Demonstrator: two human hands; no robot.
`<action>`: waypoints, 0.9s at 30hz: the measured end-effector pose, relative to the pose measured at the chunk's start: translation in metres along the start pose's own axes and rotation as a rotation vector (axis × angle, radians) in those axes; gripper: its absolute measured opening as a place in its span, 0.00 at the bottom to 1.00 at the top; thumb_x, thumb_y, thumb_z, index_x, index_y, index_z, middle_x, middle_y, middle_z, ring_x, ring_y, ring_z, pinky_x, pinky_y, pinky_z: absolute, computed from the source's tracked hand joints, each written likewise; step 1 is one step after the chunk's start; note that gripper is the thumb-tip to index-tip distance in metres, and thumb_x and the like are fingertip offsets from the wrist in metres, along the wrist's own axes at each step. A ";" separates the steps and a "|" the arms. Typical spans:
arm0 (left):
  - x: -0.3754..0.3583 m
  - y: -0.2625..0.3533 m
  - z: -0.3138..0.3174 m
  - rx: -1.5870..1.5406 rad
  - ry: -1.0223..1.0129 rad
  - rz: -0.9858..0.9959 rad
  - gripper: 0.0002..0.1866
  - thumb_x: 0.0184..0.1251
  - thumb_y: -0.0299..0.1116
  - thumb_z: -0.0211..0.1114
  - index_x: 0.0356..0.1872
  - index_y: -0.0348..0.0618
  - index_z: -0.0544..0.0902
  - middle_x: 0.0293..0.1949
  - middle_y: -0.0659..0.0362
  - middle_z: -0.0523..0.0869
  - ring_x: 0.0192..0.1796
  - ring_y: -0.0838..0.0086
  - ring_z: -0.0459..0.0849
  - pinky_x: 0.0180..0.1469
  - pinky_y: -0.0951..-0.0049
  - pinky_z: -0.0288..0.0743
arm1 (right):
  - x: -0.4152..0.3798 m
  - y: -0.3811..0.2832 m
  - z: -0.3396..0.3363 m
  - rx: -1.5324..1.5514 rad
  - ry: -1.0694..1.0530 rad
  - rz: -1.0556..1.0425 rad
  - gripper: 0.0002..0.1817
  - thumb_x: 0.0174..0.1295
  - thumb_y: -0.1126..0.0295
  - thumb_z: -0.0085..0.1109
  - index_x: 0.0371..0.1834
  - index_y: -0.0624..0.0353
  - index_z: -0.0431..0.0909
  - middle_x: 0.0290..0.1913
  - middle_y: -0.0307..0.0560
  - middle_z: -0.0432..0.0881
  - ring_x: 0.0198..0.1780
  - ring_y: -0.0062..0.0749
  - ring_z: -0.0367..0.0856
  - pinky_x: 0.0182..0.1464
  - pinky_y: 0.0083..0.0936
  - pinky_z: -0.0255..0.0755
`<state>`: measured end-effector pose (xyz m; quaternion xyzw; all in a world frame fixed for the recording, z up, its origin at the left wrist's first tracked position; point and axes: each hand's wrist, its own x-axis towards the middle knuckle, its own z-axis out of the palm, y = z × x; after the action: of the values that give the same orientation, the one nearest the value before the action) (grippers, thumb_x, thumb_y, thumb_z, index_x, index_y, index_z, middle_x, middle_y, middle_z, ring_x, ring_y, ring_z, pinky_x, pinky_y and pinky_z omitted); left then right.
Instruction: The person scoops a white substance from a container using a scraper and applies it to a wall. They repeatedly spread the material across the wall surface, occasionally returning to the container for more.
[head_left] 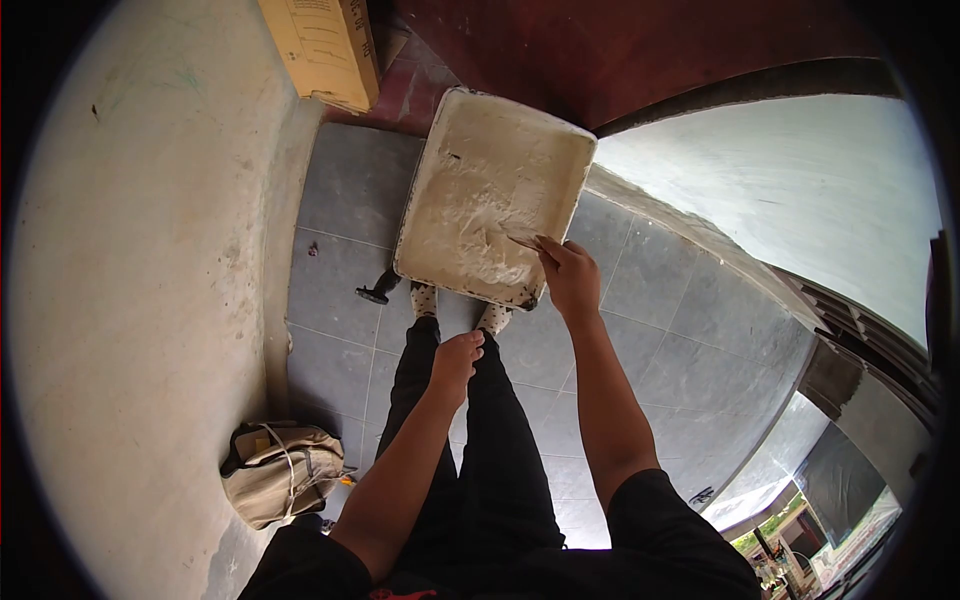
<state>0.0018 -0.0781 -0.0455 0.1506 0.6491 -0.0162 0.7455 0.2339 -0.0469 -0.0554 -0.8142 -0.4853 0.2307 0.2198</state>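
A square tray filled with white paste lies on the tiled floor just beyond my feet. My right hand reaches over the tray's near right corner and grips a thin flat blade, whose tip rests on the paste. My left hand rests on my left leg with its fingers curled together and nothing in it. Both legs are in black trousers, and my feet in patterned socks sit against the tray's near edge.
A plastered wall runs along the left, with a tan bag at its foot. A cardboard box leans at the far left. A small black object lies by the tray's near left corner. Grey floor tiles extend to the right.
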 end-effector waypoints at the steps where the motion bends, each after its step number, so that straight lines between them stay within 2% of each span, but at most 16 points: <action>1: 0.000 -0.002 0.001 0.003 0.000 -0.003 0.23 0.69 0.38 0.49 0.63 0.46 0.77 0.62 0.62 0.80 0.59 0.73 0.78 0.56 0.65 0.66 | 0.000 0.003 0.001 -0.001 -0.003 0.001 0.14 0.60 0.68 0.65 0.49 0.52 0.86 0.36 0.51 0.84 0.36 0.45 0.83 0.40 0.36 0.76; 4: 0.002 -0.007 0.003 0.001 -0.004 0.001 0.23 0.70 0.38 0.49 0.63 0.46 0.77 0.62 0.62 0.80 0.59 0.74 0.79 0.56 0.65 0.66 | -0.002 0.014 0.007 0.136 0.048 -0.063 0.16 0.60 0.69 0.64 0.51 0.54 0.85 0.39 0.52 0.86 0.38 0.44 0.85 0.42 0.35 0.78; 6: 0.004 -0.011 0.004 -0.003 -0.008 0.008 0.23 0.70 0.38 0.49 0.63 0.46 0.77 0.62 0.62 0.80 0.58 0.74 0.79 0.56 0.65 0.65 | -0.007 0.023 0.008 0.224 -0.034 0.086 0.17 0.60 0.69 0.62 0.53 0.55 0.84 0.42 0.52 0.86 0.41 0.43 0.87 0.45 0.34 0.79; 7: 0.003 -0.011 0.005 -0.009 -0.009 0.004 0.23 0.70 0.38 0.49 0.63 0.46 0.77 0.62 0.62 0.80 0.59 0.74 0.79 0.56 0.65 0.65 | -0.009 0.024 0.006 0.224 -0.036 0.085 0.17 0.60 0.69 0.62 0.53 0.55 0.84 0.42 0.52 0.86 0.41 0.43 0.87 0.45 0.34 0.79; 10: 0.005 -0.012 0.007 -0.025 -0.006 -0.005 0.23 0.70 0.38 0.49 0.63 0.46 0.77 0.62 0.62 0.80 0.59 0.74 0.79 0.56 0.65 0.65 | -0.012 0.026 0.007 0.317 -0.019 0.138 0.16 0.60 0.72 0.60 0.52 0.58 0.84 0.40 0.52 0.87 0.39 0.42 0.87 0.44 0.33 0.79; 12: 0.008 -0.016 0.007 -0.032 -0.006 -0.012 0.23 0.70 0.38 0.49 0.63 0.46 0.77 0.62 0.62 0.81 0.58 0.74 0.79 0.57 0.64 0.65 | -0.011 0.028 0.018 0.349 0.046 0.275 0.15 0.58 0.72 0.62 0.49 0.60 0.83 0.36 0.52 0.86 0.35 0.41 0.87 0.41 0.32 0.78; 13: 0.009 -0.017 0.007 -0.028 -0.006 -0.006 0.23 0.70 0.38 0.49 0.63 0.46 0.77 0.62 0.62 0.80 0.59 0.74 0.78 0.56 0.64 0.65 | -0.010 0.025 0.021 0.348 0.046 0.276 0.15 0.58 0.72 0.62 0.49 0.60 0.83 0.36 0.52 0.86 0.35 0.41 0.87 0.41 0.32 0.78; 15: 0.010 -0.020 0.009 -0.022 -0.006 0.000 0.23 0.70 0.38 0.49 0.63 0.46 0.77 0.62 0.62 0.80 0.59 0.74 0.78 0.56 0.64 0.65 | -0.007 0.018 0.026 0.338 0.189 0.424 0.12 0.56 0.71 0.64 0.44 0.61 0.80 0.33 0.50 0.86 0.32 0.39 0.85 0.38 0.33 0.77; 22: 0.006 -0.022 0.013 -0.014 0.005 -0.008 0.23 0.70 0.38 0.49 0.63 0.47 0.77 0.62 0.62 0.80 0.58 0.73 0.78 0.57 0.63 0.65 | -0.004 0.036 0.028 0.316 0.198 0.487 0.10 0.52 0.72 0.64 0.36 0.61 0.77 0.27 0.45 0.84 0.30 0.35 0.84 0.37 0.33 0.76; 27: 0.015 -0.017 0.028 -0.024 -0.039 0.028 0.23 0.70 0.39 0.51 0.65 0.47 0.75 0.61 0.62 0.80 0.57 0.73 0.79 0.56 0.61 0.68 | -0.007 0.071 0.042 0.481 0.130 0.536 0.07 0.51 0.74 0.62 0.34 0.61 0.78 0.26 0.44 0.84 0.28 0.31 0.83 0.34 0.27 0.74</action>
<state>0.0272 -0.0987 -0.0606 0.1503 0.6325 -0.0009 0.7598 0.2553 -0.0784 -0.1295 -0.8505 -0.1714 0.3353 0.3671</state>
